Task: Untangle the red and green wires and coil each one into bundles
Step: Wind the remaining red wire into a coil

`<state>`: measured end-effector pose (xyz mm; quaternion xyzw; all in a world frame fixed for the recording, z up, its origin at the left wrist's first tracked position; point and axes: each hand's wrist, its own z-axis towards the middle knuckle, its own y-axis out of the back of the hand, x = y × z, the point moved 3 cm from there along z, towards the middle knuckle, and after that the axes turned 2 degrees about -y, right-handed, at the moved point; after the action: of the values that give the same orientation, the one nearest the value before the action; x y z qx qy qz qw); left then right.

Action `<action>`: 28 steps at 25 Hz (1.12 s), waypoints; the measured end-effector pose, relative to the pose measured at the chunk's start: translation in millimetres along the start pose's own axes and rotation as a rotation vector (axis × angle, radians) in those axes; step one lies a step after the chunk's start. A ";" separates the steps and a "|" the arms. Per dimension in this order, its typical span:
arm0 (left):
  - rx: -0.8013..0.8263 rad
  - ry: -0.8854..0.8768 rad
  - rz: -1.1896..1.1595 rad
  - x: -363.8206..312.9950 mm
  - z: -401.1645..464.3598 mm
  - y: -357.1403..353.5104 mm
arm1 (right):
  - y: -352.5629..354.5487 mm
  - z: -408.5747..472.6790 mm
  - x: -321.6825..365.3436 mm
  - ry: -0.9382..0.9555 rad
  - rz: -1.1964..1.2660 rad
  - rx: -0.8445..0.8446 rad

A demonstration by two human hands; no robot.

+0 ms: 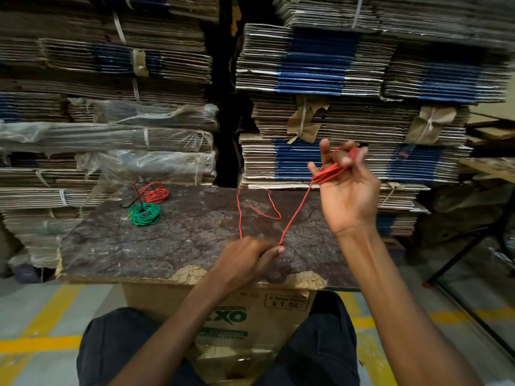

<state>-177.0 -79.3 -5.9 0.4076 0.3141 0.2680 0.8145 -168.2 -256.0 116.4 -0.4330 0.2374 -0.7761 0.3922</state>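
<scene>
We see the red wire [295,213] stretched from our raised right hand [348,188], where its loops wrap the curled fingers, down to our left hand [248,257], which pinches it over the board [167,240]. Slack lies between. Far left sit a red coil [156,194] and a green coil [144,214].

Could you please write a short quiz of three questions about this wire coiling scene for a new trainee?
1. True or false: the green bundle lies on the board, finished.
2. Which hand has red wire wound around its fingers? A) left hand B) right hand
3. Fill in: the small red bundle lies just ____ the green one.

Key: 1 true; 2 B; 3 behind. The left hand only pinches the wire low down, and a loose length lies on the board.
</scene>
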 end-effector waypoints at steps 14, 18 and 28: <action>-0.386 0.021 0.159 24.1 -4.2 69.1 | 63.1 -6.0 -30.2 0.006 -2.032 0.569; -0.490 0.086 0.210 36.1 4.7 90.3 | 57.4 -30.2 -25.3 -0.414 -1.734 0.610; -0.492 -0.025 0.020 19.3 12.3 73.0 | 22.3 -51.4 5.9 -0.586 -0.214 0.428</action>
<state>-168.4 -33.8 55.0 0.2031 0.2252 0.3393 0.8904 -205.2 -272.2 77.1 -0.5672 -0.0992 -0.6879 0.4419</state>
